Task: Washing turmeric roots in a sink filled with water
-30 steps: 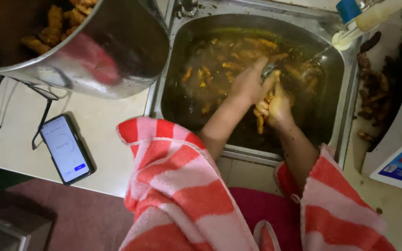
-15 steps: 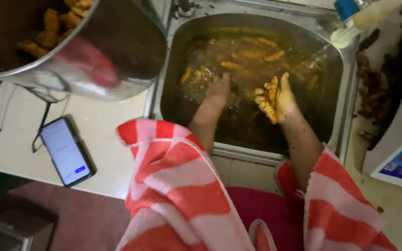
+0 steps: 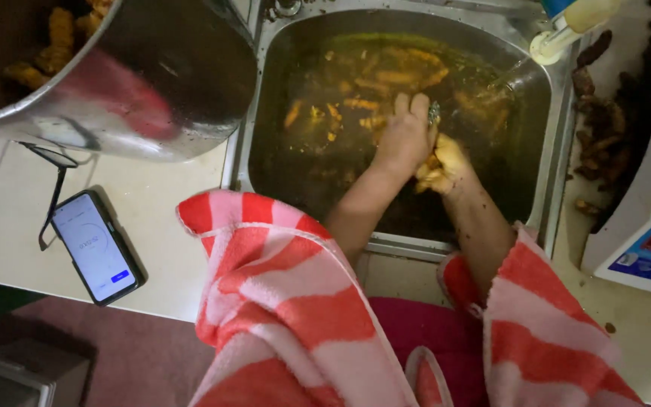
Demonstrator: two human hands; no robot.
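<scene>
**Both hands in the murky sink**

The left hand point(image 3: 404, 136) lies flat, fingers together, pressed against the right hand point(image 3: 440, 164), which is curled round a clump of yellow root pieces point(image 3: 429, 175). More pieces point(image 3: 386, 79) float beyond the fingers in brown water inside the steel sink point(image 3: 559, 162). Off to the left of the grip stands a big steel pot point(image 3: 160, 83); nearer the person, a phone point(image 3: 96, 247) lies on the counter. Dark roots point(image 3: 604, 124) sit right of the sink.

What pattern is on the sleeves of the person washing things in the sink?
The sleeves have broad red and white stripes, seen in the head view, the only one.
</scene>
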